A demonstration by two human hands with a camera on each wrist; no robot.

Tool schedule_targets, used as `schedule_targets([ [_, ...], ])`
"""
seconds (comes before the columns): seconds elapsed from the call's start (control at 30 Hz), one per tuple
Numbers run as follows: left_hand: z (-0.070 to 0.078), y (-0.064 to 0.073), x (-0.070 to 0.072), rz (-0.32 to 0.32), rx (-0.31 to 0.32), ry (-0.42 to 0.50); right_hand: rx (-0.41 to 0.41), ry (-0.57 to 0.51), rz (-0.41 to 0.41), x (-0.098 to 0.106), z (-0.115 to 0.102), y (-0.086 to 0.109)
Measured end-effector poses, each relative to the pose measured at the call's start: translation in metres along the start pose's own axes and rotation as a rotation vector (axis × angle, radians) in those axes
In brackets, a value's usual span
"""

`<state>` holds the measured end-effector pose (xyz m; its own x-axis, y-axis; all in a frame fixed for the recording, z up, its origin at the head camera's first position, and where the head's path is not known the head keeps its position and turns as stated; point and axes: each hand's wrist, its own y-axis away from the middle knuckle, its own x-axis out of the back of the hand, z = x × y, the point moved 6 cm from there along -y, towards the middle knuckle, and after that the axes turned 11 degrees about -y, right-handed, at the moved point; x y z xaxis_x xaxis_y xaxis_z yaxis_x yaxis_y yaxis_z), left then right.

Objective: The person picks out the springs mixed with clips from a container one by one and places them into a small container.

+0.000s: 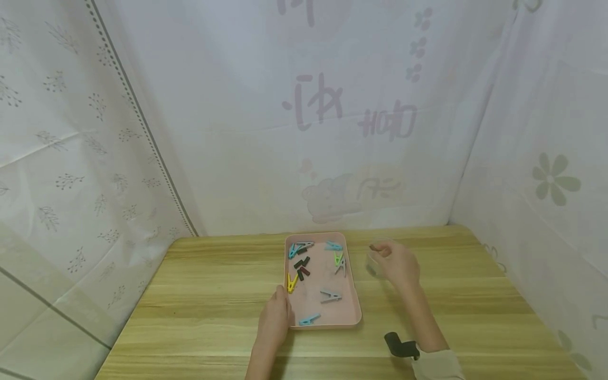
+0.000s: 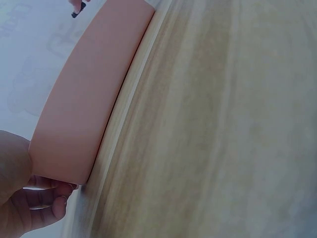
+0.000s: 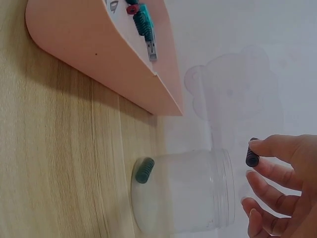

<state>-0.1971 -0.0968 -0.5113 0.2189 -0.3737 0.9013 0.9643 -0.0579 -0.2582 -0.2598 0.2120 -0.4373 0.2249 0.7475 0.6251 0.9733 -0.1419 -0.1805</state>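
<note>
My left hand grips the near left corner of a pink tray, its fingers curled at the end wall in the left wrist view. In the tray lie several small dark ribbed cylinders, a dark red one and clothespins in yellow, blue, green and grey. Right of the tray, my right hand pinches a dark ribbed cylinder between thumb and index finger, over the mouth of a clear jar. One dark green ribbed cylinder lies at the jar's bottom.
Tray and jar stand on a wood-grain table. Pale printed curtains hang behind it and at both sides. A black strap-like piece sits at my right wrist, by the light sleeve.
</note>
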Motion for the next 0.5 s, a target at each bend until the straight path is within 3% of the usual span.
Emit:
schedule_targets([
  [0.5,0.002,0.002,0.004,0.035,-0.038,-0.01,-0.015,-0.005,0.012,0.012,0.012,-0.001],
])
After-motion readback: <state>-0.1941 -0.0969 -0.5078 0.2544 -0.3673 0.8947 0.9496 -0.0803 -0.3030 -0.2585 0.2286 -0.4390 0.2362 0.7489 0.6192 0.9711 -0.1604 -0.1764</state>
